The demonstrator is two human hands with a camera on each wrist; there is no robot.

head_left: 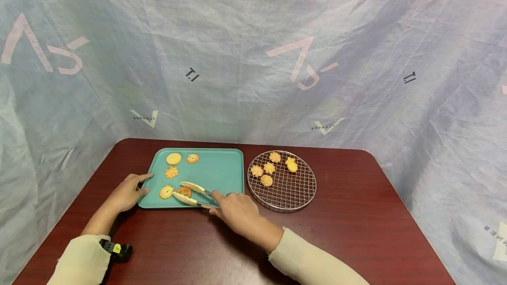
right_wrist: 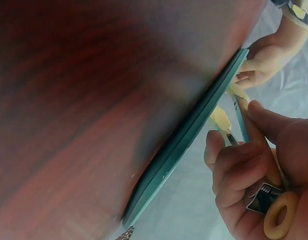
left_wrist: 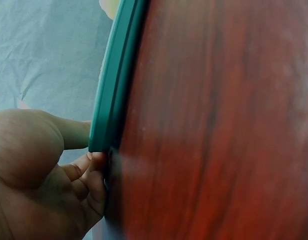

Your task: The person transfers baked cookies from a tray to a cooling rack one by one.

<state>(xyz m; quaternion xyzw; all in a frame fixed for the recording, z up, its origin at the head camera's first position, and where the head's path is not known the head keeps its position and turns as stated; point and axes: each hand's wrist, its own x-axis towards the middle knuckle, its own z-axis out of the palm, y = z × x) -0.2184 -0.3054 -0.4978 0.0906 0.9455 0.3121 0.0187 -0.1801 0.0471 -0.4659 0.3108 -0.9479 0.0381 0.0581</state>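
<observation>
My right hand (head_left: 239,212) grips a pair of tongs (head_left: 198,189), thumb on one arm and fingers round the other. The pale tips of the tongs stand either side of a brown pretzel-shaped cookie (head_left: 184,192) on the teal tray (head_left: 218,170); whether they squeeze it I cannot tell. Beside it lies a scalloped cookie (head_left: 166,191), close to one tip. At the tray's left edge my left hand (head_left: 126,192) holds the rim, with the thumb on top and the fingers curled at the side in the left wrist view (left_wrist: 76,182).
Farther back on the tray lie a round cookie (head_left: 173,158), a small scalloped cookie (head_left: 192,158) and a flower-shaped cookie (head_left: 171,172). A round wire cooling rack (head_left: 293,192) right of the tray carries several cookies, one a yellow-centred cookie (head_left: 291,165). Both stand on a dark red table (head_left: 348,214).
</observation>
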